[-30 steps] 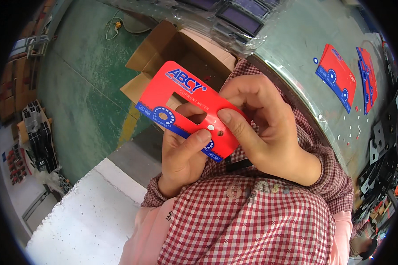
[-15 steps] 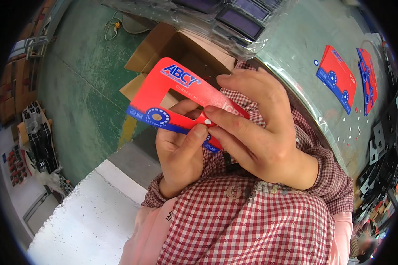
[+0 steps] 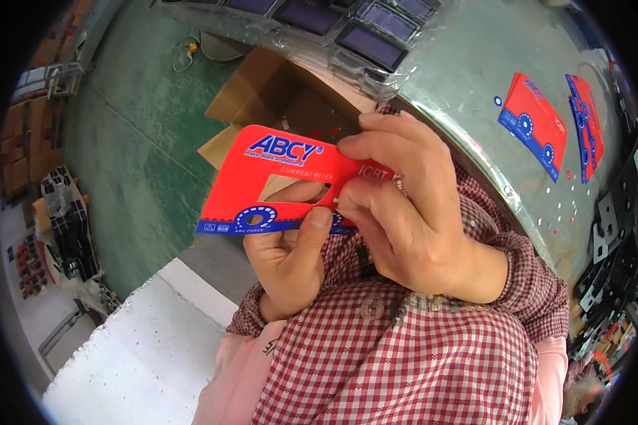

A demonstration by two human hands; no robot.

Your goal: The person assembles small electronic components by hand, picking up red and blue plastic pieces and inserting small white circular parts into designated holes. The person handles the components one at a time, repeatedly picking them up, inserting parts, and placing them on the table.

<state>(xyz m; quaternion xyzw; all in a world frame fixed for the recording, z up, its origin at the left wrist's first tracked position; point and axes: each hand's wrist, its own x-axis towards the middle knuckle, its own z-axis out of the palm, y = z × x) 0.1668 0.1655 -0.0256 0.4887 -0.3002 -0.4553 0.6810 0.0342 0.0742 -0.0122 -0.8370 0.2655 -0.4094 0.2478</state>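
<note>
Bench: beyond the right fingers, up and to their right. Open cardboard box: past the fingers of both hands, behind the panel. Plastic-wrapped dark units: on the bench, beyond the right fingertips.

Right hand: upper finger reaches to the panel's top edge; lower fingertips drawn close together at its front. Cannot tell whether they pinch the panel or a small piece on it. Left hand: thumb on the panel's lower front, fingers behind, pinching it between.

Red-and-blue panel: between the two hands, slightly tilted. Window: above the left thumb, a left finger showing through. Printed ring: left of the left thumb.

White discs: on the bench, well right of the right fingers.

Handling notes (judgement): step appears to be fine fingertip work beside the window. Best to brace from behind, close to the right fingertips; the strip there looks narrow and may flex. Lift straight off the face; nails clear of the print.
</note>
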